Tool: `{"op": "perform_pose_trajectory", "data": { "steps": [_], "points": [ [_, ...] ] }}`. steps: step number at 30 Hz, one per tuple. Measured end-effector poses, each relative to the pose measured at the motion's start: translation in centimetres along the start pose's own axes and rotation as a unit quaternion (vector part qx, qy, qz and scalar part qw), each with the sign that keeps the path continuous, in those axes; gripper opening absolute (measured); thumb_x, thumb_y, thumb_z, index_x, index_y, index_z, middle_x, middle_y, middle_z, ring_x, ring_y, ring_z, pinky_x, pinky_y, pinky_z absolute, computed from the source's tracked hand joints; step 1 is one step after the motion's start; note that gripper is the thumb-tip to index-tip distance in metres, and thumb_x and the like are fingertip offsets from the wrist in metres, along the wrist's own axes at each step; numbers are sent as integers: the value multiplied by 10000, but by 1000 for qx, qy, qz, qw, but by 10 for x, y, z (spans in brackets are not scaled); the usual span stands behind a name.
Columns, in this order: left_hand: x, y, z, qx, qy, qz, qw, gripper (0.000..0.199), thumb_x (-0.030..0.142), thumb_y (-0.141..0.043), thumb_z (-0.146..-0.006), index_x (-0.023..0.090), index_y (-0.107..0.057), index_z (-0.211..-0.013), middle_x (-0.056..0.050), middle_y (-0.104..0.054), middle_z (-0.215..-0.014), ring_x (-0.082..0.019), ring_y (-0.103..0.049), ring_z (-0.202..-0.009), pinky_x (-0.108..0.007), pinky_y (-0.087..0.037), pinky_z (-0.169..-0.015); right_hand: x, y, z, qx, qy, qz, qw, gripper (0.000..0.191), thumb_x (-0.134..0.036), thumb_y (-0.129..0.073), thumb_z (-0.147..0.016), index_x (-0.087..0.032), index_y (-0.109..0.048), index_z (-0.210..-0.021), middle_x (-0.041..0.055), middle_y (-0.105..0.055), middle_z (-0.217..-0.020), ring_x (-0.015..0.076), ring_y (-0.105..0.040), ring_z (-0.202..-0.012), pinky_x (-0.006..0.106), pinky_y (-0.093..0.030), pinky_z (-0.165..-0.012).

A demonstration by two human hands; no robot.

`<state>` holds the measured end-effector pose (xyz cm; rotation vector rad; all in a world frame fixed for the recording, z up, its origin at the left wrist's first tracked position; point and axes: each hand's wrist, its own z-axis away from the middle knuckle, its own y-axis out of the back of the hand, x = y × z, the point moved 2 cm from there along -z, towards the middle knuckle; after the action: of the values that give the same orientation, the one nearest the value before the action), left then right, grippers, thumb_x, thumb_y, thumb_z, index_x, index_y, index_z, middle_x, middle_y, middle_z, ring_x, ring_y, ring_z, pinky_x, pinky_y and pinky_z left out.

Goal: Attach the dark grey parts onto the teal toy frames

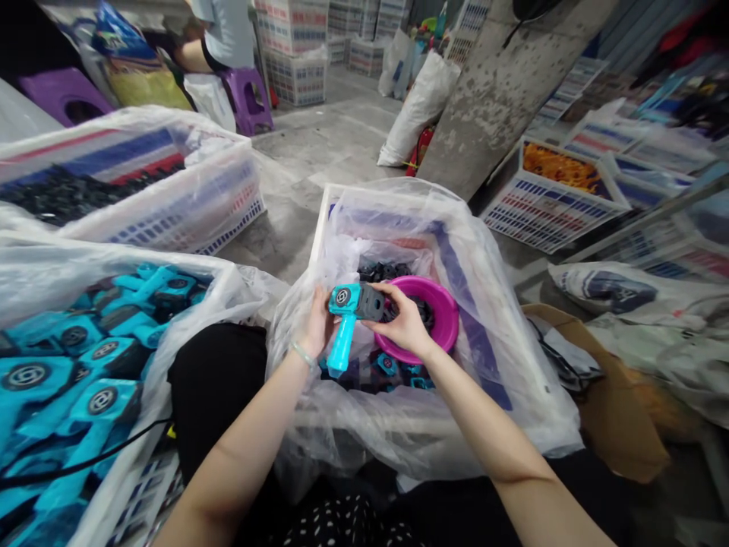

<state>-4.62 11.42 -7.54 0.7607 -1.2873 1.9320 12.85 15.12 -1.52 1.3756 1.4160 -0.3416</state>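
The person is holding a turquoise plastic toy launcher (348, 323) over the middle crate (327, 205), which is lined with a clear plastic bag (501, 319). The toy is looking like a small handgrip: a squarish turquoise head with a dark round disc on its face, a dark grey block (371, 302) fitted against the head's 3 o'clock side, and a slim turquoise handle below. A circular emblem is showing on the disc, but it is too small to read — no other writing on the toy can be made out.

Its long axis is running nearly upright in the view, the handle pointing down toward 6 o'clock with a slight lean to 7, and the disc face turned up toward the camera.

The left hand (317, 323) is wrapping its fingers behind the head and upper handle from the 9 o'clock side, closed on the toy. The right hand (405, 323) is coming in from 3 o'clock, its thumb and fingertips pinched on the dark grey block.

Just behind the right hand a magenta bowl (449, 311) is sitting in the crate, holding small dark parts. At 9 o'clock a second lined crate (228, 277) is lying full of matching turquoise launchers (85, 365).
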Motion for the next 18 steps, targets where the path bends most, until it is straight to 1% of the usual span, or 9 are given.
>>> {"op": "perform_pose_trajectory", "data": {
  "steps": [1,3,4,6,9,10,12,15,18],
  "points": [
    [4,2,3,2,-7,-19,1000,467,594,-499,-971,219,-678,-1185,-43,-750,-1033,-231,-704,-908,-297,-577,-691,-3,1,2,-11,12,14,1000,587,-314,-846,-748,-224,-637,-1289,99,-696,-1311,283,-654,-1236,441,-480,-1128],
    [9,6,10,12,-27,-45,999,431,529,-676,-891,285,-658,-1247,-11,-744,-1088,-206,-702,-924,-257,-558,-674,-8,-3,6,-30,31,20,999,557,-306,-840,-765,-230,-652,-1284,98,-695,-1330,284,-645,-1267,450,-456,-1162],
    [10,6,12,14,-36,-51,998,438,471,-745,-849,301,-656,-1243,-2,-741,-1092,-198,-704,-930,-250,-559,-689,-9,-5,7,-35,31,10,999,562,-316,-845,-768,-231,-652,-1288,99,-689,-1345,283,-638,-1284,450,-445,-1176],
    [10,4,17,12,-34,-35,999,393,392,-799,-802,271,-682,-1157,-7,-748,-1036,-198,-713,-901,-264,-571,-729,-10,-11,6,-40,11,-35,999,618,-368,-870,-756,-227,-636,-1311,111,-657,-1401,282,-611,-1330,443,-422,-1201],
    [10,-3,19,10,14,13,1000,218,358,-738,-859,205,-709,-1011,-36,-761,-928,-207,-724,-824,-306,-598,-756,-5,-15,-2,-58,-49,-149,986,759,-476,-920,-678,-223,-604,-1320,132,-608,-1462,290,-577,-1372,436,-421,-1204],
    [10,-4,19,21,39,36,998,197,359,-706,-887,192,-714,-990,-46,-765,-910,-214,-729,-814,-326,-611,-766,0,-16,-6,-62,-66,-190,978,792,-514,-925,-656,-226,-594,-1316,137,-611,-1457,295,-582,-1367,442,-434,-1193],
    [8,-5,19,52,88,78,992,227,386,-648,-934,177,-720,-980,-64,-771,-888,-233,-742,-816,-370,-634,-789,14,-17,-16,-33,-94,-250,963,833,-591,-902,-652,-235,-566,-1326,146,-634,-1423,302,-599,-1346,465,-460,-1164],
    [7,-1,15,86,110,118,983,297,451,-619,-953,177,-719,-1011,-71,-775,-877,-244,-757,-835,-389,-652,-799,42,-19,-28,37,-146,-237,960,935,-714,-831,-654,-223,-520,-1387,174,-612,-1442,321,-562,-1382,516,-415,-1186],
    [5,4,10,98,95,133,982,315,463,-611,-959,183,-709,-1065,-65,-776,-883,-234,-759,-831,-377,-656,-795,56,-20,-31,44,-181,-182,966,1025,-789,-769,-661,-189,-506,-1449,191,-453,-1587,340,-370,-1523,540,-228,-1277]
  ]
}}
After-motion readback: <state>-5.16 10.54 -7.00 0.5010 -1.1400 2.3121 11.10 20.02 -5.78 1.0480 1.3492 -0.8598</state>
